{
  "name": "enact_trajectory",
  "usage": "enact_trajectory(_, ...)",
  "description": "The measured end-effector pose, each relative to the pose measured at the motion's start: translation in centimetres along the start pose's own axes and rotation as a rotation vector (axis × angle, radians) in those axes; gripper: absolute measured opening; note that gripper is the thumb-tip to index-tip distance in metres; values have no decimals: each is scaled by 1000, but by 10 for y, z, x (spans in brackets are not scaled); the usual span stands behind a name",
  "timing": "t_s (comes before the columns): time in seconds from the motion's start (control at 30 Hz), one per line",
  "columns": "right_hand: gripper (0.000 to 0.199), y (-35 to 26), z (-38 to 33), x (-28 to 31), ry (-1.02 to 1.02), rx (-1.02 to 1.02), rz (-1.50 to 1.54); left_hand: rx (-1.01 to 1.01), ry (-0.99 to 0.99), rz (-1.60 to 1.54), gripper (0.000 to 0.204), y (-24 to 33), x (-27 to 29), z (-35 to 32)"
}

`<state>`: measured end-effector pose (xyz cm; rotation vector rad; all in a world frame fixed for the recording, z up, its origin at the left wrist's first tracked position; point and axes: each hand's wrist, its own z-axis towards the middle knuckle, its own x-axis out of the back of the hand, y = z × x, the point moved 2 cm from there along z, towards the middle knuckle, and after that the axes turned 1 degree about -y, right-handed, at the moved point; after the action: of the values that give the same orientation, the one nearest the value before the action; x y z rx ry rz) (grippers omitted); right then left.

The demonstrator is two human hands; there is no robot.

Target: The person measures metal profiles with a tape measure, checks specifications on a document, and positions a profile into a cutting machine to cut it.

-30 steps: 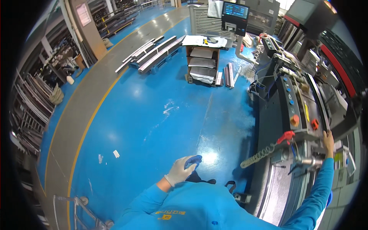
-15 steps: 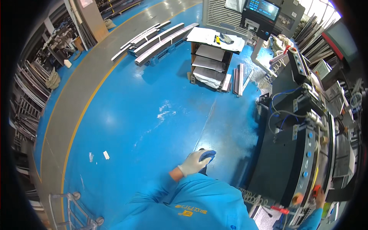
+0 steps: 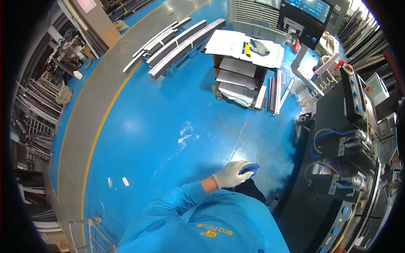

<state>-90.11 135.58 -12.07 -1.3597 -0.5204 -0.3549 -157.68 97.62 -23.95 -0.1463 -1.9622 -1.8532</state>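
Note:
My left hand (image 3: 234,173), in a white work glove with blue coating at the fingers, is in front of my blue jacket (image 3: 185,219). Its fingers are curled in over the palm. Whatever they might hold is hidden, and the hand touches no machine or cart. My right hand is out of the picture. To my right stands the dark machine (image 3: 310,211) with blue buttons along its edge, fittings and thin blue hoses.
Ahead, a paper-covered cart (image 3: 232,44) carries a glove (image 3: 259,47) and a yellow-and-black tool (image 3: 247,49). Long profiles (image 3: 185,46) lie on a low pallet at the far left. A screen (image 3: 308,10) stands at the far right. A metal trolley (image 3: 90,234) is at the near left.
The view has shifted, with the machine and cart now further right. My bare right hand, earlier by a red part at the machine's near end, has left the picture. My left hand stays curled.

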Motion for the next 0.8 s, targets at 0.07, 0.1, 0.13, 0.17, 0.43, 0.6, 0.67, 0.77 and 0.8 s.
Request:
enact_trajectory(0.07, 56, 1, 14, -13, 4, -18, 65, 52, -16, -42, 37, -12, 10, 28)
enact_trajectory(0.1, 56, 2, 20, -19, 9, -27, 98, 76, -25, -63, 37, -17, 15, 44)
enact_trajectory(0.13, 56, -1, 26, -25, 12, -36, 129, 79, -28, -59, 37, -16, 22, 60)
enact_trajectory(0.17, 55, -5, 31, -30, 16, -45, 159, 80, -56, -66, 38, -12, 29, 77)
enact_trajectory(0.43, 55, -83, 51, -98, 35, -125, 369, -44, -193, -86, 41, -7, 61, 209)
enact_trajectory(0.6, 57, -202, 19, -242, 138, -251, 437, -49, -327, -236, 34, -21, 71, 272)
enact_trajectory(0.67, 56, -231, 5, -371, 74, -393, 616, -18, -422, -241, 32, -18, 86, 291)
enact_trajectory(0.77, 50, -259, -8, -528, 121, -656, 982, 76, -627, -183, 28, -24, 123, 324)
enact_trajectory(0.8, 49, -279, -7, -567, 107, -717, 1037, 77, -631, -195, 28, -31, 137, 334)
